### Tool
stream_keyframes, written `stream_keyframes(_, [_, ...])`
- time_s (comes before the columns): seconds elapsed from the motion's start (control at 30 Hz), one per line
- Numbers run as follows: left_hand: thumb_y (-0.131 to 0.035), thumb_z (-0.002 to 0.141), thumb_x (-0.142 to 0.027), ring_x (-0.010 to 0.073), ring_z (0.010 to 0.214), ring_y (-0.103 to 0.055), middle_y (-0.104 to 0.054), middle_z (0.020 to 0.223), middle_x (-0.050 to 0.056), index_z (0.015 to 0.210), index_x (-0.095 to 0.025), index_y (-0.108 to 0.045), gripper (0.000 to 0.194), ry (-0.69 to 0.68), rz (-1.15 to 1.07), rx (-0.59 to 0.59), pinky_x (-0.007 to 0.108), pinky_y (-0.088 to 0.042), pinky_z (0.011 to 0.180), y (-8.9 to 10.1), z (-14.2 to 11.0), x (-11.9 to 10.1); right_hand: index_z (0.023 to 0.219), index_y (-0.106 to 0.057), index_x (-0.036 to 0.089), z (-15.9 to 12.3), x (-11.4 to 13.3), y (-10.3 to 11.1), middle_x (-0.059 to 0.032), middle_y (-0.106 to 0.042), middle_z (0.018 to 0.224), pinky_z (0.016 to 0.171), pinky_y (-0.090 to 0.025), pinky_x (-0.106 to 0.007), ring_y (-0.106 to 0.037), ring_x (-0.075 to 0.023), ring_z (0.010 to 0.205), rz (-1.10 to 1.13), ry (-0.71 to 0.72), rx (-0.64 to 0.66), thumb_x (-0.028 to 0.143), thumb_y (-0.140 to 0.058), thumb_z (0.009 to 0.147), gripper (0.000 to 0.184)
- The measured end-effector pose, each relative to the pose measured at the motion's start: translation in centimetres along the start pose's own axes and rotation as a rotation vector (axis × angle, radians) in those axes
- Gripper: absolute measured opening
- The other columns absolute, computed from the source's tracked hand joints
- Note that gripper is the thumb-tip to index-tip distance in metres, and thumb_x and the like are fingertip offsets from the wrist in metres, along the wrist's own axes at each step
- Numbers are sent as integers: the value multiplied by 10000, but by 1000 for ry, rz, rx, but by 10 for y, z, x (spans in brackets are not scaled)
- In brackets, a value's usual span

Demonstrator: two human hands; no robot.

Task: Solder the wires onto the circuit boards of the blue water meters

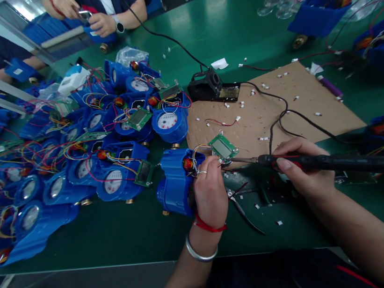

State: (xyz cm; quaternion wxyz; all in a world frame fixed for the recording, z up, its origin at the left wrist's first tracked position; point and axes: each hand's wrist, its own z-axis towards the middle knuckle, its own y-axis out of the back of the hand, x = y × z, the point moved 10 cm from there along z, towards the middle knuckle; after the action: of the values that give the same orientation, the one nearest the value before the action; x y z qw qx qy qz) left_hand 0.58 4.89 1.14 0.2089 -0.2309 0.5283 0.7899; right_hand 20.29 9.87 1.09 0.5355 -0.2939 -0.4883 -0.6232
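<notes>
My right hand (304, 167) is wrapped round a soldering iron (336, 163), whose metal tip points left at the lower edge of a small green circuit board (222, 147) with a display. At that same edge, the fingers of my left hand (209, 184) are pinched together; what they grip is hidden. Thin wires (200, 150) lead from the board area to a blue water meter (175, 179) lying on its side just left of my left hand. Below the hands lies a pair of cutters (245, 212) with dark handles.
Many blue water meters (112, 183) with wires and boards crowd the left. A black soldering iron stand (207, 85) sits behind a cardboard sheet (299, 101) strewn with small white connectors. A black cable (277, 123) crosses it. More meters (323, 8) stand right. Two people work opposite.
</notes>
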Motion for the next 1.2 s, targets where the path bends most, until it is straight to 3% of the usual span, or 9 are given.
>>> stream_keyframes(0.27, [-424, 913, -90, 184, 1052, -589, -633, 1074, 82, 1029, -154, -583, 206, 0, 3, 1, 352, -509, 925, 0, 0, -1, 849, -625, 247, 0, 3, -7, -22, -614, 765, 596, -432, -333, -581, -201, 681, -35, 44, 63, 270, -657, 783, 76])
stream_keyframes(1.2, [-434, 912, -97, 183, 1025, -592, -633, 1045, 84, 991, -143, -586, 178, 3, 4, -5, 357, -507, 912, 0, 0, -1, 842, -627, 217, 0, 1, -6, -26, -607, 778, 618, -428, -315, -577, -184, 700, 6, 25, 52, 245, -667, 775, 83])
